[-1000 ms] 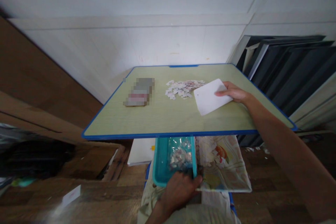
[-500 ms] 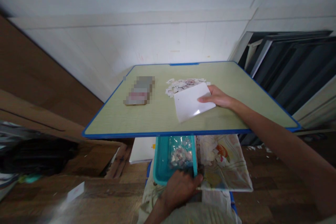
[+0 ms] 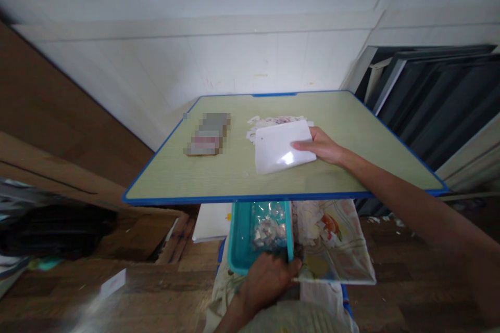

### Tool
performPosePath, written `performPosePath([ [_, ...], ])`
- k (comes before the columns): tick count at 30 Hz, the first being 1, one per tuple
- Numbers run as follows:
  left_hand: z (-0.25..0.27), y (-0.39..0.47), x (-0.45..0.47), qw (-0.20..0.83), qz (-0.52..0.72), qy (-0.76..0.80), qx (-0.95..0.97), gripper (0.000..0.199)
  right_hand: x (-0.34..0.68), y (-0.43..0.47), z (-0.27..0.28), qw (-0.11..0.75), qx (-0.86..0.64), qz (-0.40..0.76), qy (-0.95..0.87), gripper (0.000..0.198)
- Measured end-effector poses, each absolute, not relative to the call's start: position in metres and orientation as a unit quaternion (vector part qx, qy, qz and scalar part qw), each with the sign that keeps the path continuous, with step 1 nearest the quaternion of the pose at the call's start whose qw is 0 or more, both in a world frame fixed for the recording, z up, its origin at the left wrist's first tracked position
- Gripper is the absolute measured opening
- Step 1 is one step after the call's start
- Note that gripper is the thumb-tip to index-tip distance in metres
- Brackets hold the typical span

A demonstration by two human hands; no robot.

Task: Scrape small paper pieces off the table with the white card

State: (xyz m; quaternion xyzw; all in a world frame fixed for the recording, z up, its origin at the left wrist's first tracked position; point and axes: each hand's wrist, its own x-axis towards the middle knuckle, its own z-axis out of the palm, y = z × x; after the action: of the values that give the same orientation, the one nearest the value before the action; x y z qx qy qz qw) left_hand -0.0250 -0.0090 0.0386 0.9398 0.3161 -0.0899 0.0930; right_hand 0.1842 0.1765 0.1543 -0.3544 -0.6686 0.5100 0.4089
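My right hand (image 3: 326, 145) pinches a glossy white card (image 3: 279, 153) with rounded corners and a small hole, thumb on its top face. The card is just above the table, partly covering a pile of small paper pieces (image 3: 269, 120). Below the table's front edge, my left hand (image 3: 269, 273) grips the near right corner of a teal plastic tray (image 3: 239, 250), its fingertips partly hidden. In that tray lies a clear plastic bag (image 3: 269, 231) of small pieces.
The folding table (image 3: 234, 182) has a blue rim. A pixelated flat object (image 3: 209, 135) lies on its left. Beside the tray is a patterned plastic-covered sheet (image 3: 339, 250) with paper scraps. White papers (image 3: 211, 222) lie left of the tray. Dark panels (image 3: 437, 93) lean at right.
My right hand has shifted slightly left and away from me, and the card has turned a little with it. My left hand and the tray stay put.
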Motion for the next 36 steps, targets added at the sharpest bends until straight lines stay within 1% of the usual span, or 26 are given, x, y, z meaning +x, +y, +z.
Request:
performPosePath([
  [5, 0.04, -0.011, -0.024, 0.074, -0.086, 0.322, 0.94, 0.024, 0.166, 0.179, 0.149, 0.451, -0.391, 0.442, -0.67, 0.034],
  [7, 0.04, -0.011, -0.024, 0.072, -0.083, 0.322, 0.94, 0.024, 0.157, 0.18, 0.148, 0.454, -0.391, 0.425, -0.678, 0.035],
  [10, 0.039, -0.01, -0.024, 0.077, -0.081, 0.318, 0.942, 0.027, 0.147, 0.18, 0.149, 0.424, -0.368, 0.429, -0.708, 0.035],
  [14, 0.04, -0.011, -0.024, 0.08, -0.089, 0.322, 0.939, 0.026, 0.147, 0.179, 0.152, 0.385, -0.336, 0.438, -0.74, 0.038],
  [19, 0.042, -0.013, -0.024, 0.081, -0.091, 0.332, 0.936, 0.027, 0.153, 0.178, 0.154, 0.367, -0.335, 0.421, -0.758, 0.037],
  [24, 0.041, -0.012, -0.024, 0.078, -0.091, 0.328, 0.937, 0.029, 0.156, 0.179, 0.153, 0.325, -0.342, 0.449, -0.758, 0.035],
  [30, 0.037, -0.01, -0.025, 0.086, -0.075, 0.318, 0.941, 0.031, 0.157, 0.179, 0.151, 0.312, -0.349, 0.459, -0.755, 0.032],
  [36, 0.034, -0.011, -0.026, 0.074, -0.062, 0.319, 0.943, 0.028, 0.159, 0.177, 0.154, 0.309, -0.341, 0.469, -0.754, 0.031],
])
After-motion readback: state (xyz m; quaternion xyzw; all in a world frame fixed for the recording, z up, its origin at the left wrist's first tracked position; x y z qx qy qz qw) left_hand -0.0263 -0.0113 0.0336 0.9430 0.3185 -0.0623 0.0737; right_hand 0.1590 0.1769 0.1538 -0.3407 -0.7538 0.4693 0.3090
